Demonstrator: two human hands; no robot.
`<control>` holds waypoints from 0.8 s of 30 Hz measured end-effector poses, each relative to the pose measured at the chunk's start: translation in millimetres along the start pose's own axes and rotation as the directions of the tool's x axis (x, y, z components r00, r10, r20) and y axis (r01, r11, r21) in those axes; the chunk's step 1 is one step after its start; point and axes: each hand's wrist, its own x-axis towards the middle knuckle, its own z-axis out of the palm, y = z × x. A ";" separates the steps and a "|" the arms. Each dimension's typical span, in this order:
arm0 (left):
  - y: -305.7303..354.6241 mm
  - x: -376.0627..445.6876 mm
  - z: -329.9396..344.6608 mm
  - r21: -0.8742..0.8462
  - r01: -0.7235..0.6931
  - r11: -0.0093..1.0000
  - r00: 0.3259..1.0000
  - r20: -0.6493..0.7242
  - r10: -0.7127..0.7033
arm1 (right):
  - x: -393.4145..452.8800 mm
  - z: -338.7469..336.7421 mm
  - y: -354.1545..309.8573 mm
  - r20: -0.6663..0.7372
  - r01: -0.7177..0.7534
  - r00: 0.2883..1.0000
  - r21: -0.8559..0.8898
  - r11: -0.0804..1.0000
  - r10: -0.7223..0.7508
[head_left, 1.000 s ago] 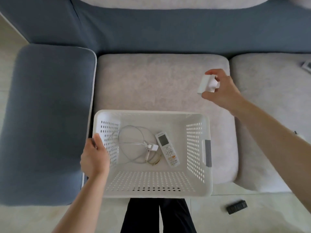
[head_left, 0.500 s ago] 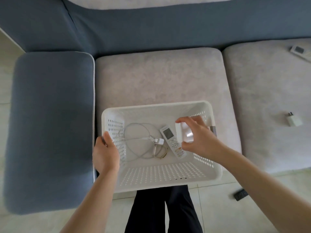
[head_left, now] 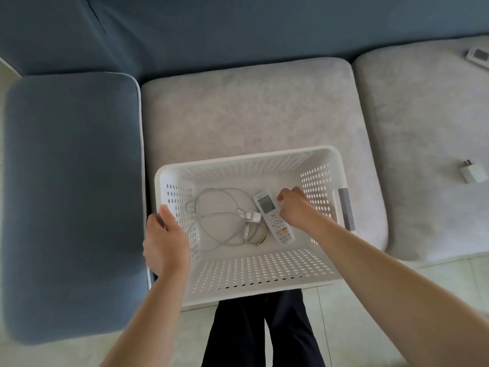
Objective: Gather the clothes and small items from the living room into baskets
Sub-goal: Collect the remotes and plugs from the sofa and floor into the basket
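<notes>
Two hands at white basket [head_left: 248, 284]: left hand [head_left: 165, 245] grips left rim; right hand [head_left: 295, 207] curled low inside, contents hidden, just right of remote [head_left: 274, 217]; charger plug [head_left: 472, 172] far right, nearer right hand.

One white perforated basket [head_left: 264, 276] is seen at the centre of the frame. Inside it are counted one coiled white cable [head_left: 214, 218], one thin ring-shaped band [head_left: 258, 238] and one white remote control [head_left: 274, 217]. A second remote [head_left: 478, 58] is seen at the upper right, and one white plug adapter [head_left: 472, 172] at the right edge. Two hands are counted: a left hand [head_left: 165, 242] and a right hand [head_left: 297, 207].
</notes>
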 end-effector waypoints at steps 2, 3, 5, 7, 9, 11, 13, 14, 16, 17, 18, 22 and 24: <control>0.1 0.1 -0.4 -0.004 0.000 1.000 1.000 0.004 0.000 | -10.8 -5.3 -0.4 -0.024 0.055 0.998 0.054 0.997 -0.054; -0.1 0.3 -0.9 -0.006 0.002 1.000 1.000 0.006 -0.002 | -19.4 -9.3 -1.1 -0.052 0.096 0.994 0.074 0.993 -0.093; 0.4 -0.3 -2.0 -0.011 0.006 1.000 1.000 0.013 -0.006 | -41.1 -20.8 0.7 -0.146 0.184 0.975 0.094 0.978 -0.169; 1.6 -1.4 -3.6 -0.014 0.007 1.000 1.000 0.018 -0.007 | -64.0 -31.9 6.4 -0.278 0.270 0.931 0.088 0.959 -0.237; 3.1 -2.4 -4.6 -0.029 0.011 1.000 1.000 0.025 -0.010 | -83.7 -42.6 15.9 -0.445 0.351 0.851 0.085 0.933 -0.280; 4.3 -3.0 -5.5 -0.041 0.014 0.999 0.999 0.029 -0.013 | -98.4 -52.6 27.6 -0.587 0.380 0.766 0.086 0.921 -0.262; 5.5 -4.1 -7.0 -0.042 0.013 0.999 0.999 0.035 -0.012 | -108.4 -60.5 40.1 -0.656 0.335 0.734 0.122 0.934 -0.177; 6.0 -4.3 -7.4 -0.043 0.012 0.999 0.999 0.036 -0.010 | -110.0 -62.0 46.3 -0.672 0.302 0.729 0.146 0.942 -0.130; 6.8 -5.0 -8.0 -0.042 0.006 0.999 0.999 0.038 -0.004 | -109.2 -61.2 56.8 -0.662 0.226 0.749 0.220 0.949 -0.025; 7.0 -5.0 -7.7 -0.039 -0.002 0.999 0.999 0.038 0.003 | -107.5 -59.7 60.2 -0.633 0.183 0.774 0.269 0.946 0.030; 7.3 -5.3 -7.9 -0.038 -0.006 0.999 0.999 0.039 0.007 | -105.5 -58.5 62.4 -0.595 0.147 0.800 0.320 0.936 0.078; 5.7 -4.8 -8.4 -0.031 -0.021 0.999 0.999 0.048 0.022 | -98.7 -54.1 62.2 -0.440 0.067 0.878 0.505 0.861 0.190; 6.0 -4.9 -9.3 -0.040 -0.028 0.999 0.998 0.056 0.030 | -95.6 -51.1 61.2 -0.415 0.082 0.886 0.579 0.811 0.208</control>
